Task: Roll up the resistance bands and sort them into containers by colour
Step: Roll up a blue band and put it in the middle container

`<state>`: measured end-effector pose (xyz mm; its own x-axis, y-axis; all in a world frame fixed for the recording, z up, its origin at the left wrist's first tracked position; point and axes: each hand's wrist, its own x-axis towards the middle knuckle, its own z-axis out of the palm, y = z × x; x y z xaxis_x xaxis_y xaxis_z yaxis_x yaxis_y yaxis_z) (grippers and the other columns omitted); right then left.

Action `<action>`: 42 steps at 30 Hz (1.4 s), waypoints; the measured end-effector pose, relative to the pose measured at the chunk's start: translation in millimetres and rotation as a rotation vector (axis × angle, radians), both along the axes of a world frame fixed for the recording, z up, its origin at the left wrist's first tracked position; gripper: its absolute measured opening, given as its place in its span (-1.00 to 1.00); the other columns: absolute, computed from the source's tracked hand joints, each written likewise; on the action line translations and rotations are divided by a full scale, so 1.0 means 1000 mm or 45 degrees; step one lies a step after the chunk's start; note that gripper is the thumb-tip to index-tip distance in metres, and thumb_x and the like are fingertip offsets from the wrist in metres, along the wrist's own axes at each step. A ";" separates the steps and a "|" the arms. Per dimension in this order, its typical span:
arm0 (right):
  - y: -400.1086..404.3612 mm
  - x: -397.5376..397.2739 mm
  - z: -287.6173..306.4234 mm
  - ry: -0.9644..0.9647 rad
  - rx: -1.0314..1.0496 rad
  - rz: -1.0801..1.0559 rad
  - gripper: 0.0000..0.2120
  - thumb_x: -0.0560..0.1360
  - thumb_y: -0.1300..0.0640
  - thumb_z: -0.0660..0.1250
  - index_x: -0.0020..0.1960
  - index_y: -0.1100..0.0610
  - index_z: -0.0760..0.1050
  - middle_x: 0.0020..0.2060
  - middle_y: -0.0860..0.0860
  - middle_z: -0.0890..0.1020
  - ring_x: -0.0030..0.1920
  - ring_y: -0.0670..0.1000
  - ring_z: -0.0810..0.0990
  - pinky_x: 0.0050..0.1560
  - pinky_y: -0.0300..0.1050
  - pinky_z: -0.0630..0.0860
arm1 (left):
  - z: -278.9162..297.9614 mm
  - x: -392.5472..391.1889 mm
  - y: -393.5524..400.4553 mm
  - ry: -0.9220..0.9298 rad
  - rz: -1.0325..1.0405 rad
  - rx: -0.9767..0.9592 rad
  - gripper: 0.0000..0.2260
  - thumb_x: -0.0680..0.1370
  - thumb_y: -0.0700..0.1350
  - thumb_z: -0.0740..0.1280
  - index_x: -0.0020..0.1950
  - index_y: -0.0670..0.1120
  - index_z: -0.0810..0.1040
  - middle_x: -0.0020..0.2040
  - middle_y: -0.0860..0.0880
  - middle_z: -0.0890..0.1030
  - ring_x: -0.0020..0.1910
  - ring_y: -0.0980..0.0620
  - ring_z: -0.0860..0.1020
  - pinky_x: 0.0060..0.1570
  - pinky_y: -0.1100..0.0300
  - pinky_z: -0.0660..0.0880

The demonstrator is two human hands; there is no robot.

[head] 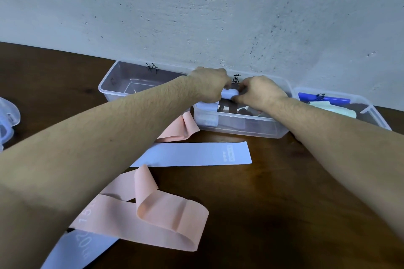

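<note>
Both hands reach over the middle clear container [240,129] by the wall. My left hand [209,85] and my right hand [260,91] together pinch a rolled light-blue band [229,93] just above that container. Another light-blue roll [207,113] sits inside its left end. A flat light-blue band [196,154] lies on the table in front. A pink band [183,126] lies beside the container, and a larger looped pink band [157,216] lies nearer me. One more light-blue band [76,249] pokes out under my left arm.
A clear container [113,87] stands at the left, nothing visible in it. The right container [376,116] holds pale green bands and a dark blue item [323,97]. Clear plastic lids [8,116] lie at the far left. A grey wall rises right behind the containers.
</note>
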<state>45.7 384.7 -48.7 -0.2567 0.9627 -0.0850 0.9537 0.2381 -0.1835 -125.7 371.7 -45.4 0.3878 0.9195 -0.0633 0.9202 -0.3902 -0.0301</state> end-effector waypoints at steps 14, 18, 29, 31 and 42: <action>-0.002 0.003 0.001 -0.036 -0.026 -0.040 -0.73 0.39 -0.17 0.48 -0.08 0.01 0.59 -0.25 -0.03 0.60 -0.32 -0.06 0.54 -0.41 -0.18 0.37 | 0.004 -0.002 -0.002 -0.078 -0.013 -0.009 -0.64 0.58 -0.18 0.24 0.38 0.00 0.44 0.30 -0.03 0.47 0.20 -0.07 0.47 0.04 0.08 0.43; -0.005 0.003 0.005 -0.032 -0.035 -0.057 -0.76 0.40 -0.12 0.48 -0.11 0.04 0.58 -0.25 0.00 0.64 -0.32 0.01 0.61 -0.40 -0.18 0.46 | 0.004 -0.002 -0.003 -0.087 -0.003 -0.002 -0.66 0.60 -0.13 0.23 0.39 0.00 0.46 0.34 -0.01 0.46 0.26 -0.06 0.45 0.14 0.05 0.45; -0.012 0.009 0.017 -0.045 0.035 -0.065 -0.71 0.42 -0.21 0.44 -0.25 -0.01 0.51 -0.25 -0.05 0.60 -0.27 -0.06 0.52 -0.36 -0.17 0.34 | 0.016 0.002 -0.011 -0.152 0.007 0.096 -0.72 0.59 -0.05 0.22 0.28 0.04 0.54 0.24 0.01 0.53 0.21 -0.08 0.47 0.03 0.12 0.36; -0.017 0.010 0.022 -0.027 0.071 -0.061 -0.73 0.46 -0.17 0.39 -0.26 -0.02 0.48 -0.25 -0.04 0.59 -0.23 -0.01 0.53 -0.37 -0.18 0.33 | 0.020 0.002 -0.015 -0.202 0.030 0.119 -0.72 0.58 -0.04 0.20 0.25 0.07 0.56 0.23 0.03 0.54 0.21 -0.07 0.47 0.07 0.12 0.37; -0.085 0.007 0.047 0.194 0.197 0.115 -0.76 0.52 -0.09 0.29 -0.27 -0.01 0.46 -0.30 -0.07 0.54 -0.20 0.04 0.52 -0.28 -0.13 0.37 | 0.037 0.002 -0.091 -0.490 0.099 0.245 -0.79 0.58 -0.07 0.24 0.13 0.01 0.63 0.05 0.01 0.59 0.08 -0.04 0.48 0.06 0.10 0.41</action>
